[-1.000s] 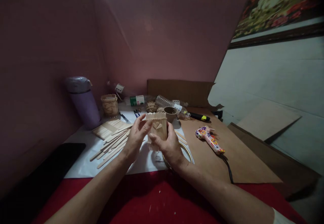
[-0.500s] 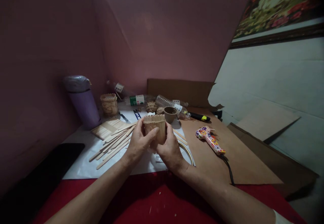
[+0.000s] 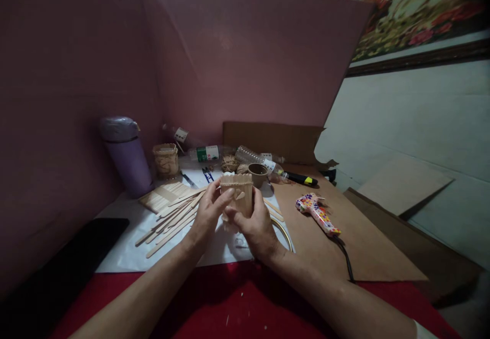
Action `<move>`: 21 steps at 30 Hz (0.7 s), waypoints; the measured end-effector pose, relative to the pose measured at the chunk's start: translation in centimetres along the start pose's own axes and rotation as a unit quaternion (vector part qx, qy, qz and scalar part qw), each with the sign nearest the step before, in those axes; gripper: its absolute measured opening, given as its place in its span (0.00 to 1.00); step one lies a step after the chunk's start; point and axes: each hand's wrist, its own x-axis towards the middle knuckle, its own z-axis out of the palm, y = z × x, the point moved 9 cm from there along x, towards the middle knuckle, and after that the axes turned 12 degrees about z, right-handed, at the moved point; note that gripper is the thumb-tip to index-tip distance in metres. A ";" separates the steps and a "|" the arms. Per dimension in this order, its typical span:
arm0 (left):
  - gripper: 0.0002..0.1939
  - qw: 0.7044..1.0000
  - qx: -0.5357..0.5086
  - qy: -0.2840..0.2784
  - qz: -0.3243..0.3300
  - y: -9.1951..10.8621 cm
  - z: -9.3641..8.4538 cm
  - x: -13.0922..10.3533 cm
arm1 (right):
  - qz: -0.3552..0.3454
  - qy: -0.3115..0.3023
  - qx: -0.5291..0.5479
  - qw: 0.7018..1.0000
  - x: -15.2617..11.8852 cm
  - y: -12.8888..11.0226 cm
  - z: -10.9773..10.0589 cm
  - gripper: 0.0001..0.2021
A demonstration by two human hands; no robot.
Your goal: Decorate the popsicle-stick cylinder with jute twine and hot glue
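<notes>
Between both hands, raised over the white sheet (image 3: 225, 253), is a small popsicle-stick pot (image 3: 242, 203) with a scalloped rim, a cord band below it and a small heart-like piece on its front. My left hand (image 3: 210, 209) grips its left side, thumb across the front. My right hand (image 3: 258, 224) wraps its right side and lower part, thumb on the front. The fingers behind the pot are hidden. Loose popsicle sticks (image 3: 170, 229) lie fanned out left of my hands. A brown cup (image 3: 258, 174) stands just beyond the pot.
At the back left are a purple tumbler (image 3: 128, 163) and another stick pot (image 3: 166, 160). Plastic bottles (image 3: 206, 153) and a twine ball (image 3: 229, 163) lie behind. A flower-patterned glue gun (image 3: 318, 214) with a black cord rests on cardboard (image 3: 367, 257), near a black-and-yellow cutter (image 3: 302, 178).
The pot has shifted slightly right and tilted a little. My left thumb has moved off the small raised piece, which now shows more clearly. Both hands keep hold.
</notes>
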 end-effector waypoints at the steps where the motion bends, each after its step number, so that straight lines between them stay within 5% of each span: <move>1: 0.19 1.000 -0.008 0.002 -0.004 -0.1 0.0 0.0 | 0.001 -0.005 0.007 1.000 0.0 0.0 0.0 0.32; 21: 0.24 0.999 0.040 0.017 -0.011 -0.5 -0.8 0.2 | 0.003 -0.020 -0.016 1.000 0.1 0.2 0.3 0.30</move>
